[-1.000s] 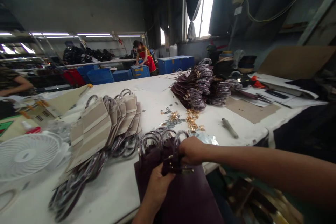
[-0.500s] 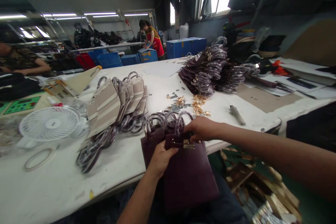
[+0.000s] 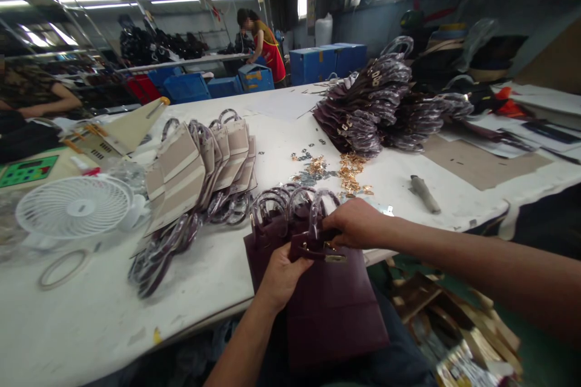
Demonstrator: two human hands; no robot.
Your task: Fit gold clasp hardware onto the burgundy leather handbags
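Observation:
A dark burgundy handbag panel point(image 3: 333, 308) hangs over the table's front edge onto my lap, its handle point(image 3: 318, 217) wrapped in clear plastic. My left hand point(image 3: 284, 272) pinches its upper left edge, thumb in front. At the top right, beside the handle base, my right hand point(image 3: 354, 224) has curled fingers at the panel; whether they hold a small part is hidden. A gold-coloured metal plate point(image 3: 336, 258) shows on the strap below that hand. Further burgundy panels point(image 3: 267, 236) with wrapped handles lie underneath, to the left.
Gold metal pieces point(image 3: 351, 172) are scattered beyond my hands. A stack of beige-backed panels point(image 3: 177, 175) lies left, near a white fan point(image 3: 77, 208) and a tape roll point(image 3: 63, 269). Wrapped burgundy panels point(image 3: 363, 109) are piled behind. A grey tool point(image 3: 425, 193) lies right. Two people work farther off.
The camera view has shifted slightly. Both hands stay at the top of the handbag panel, and the panel's lower part has moved a little to the right.

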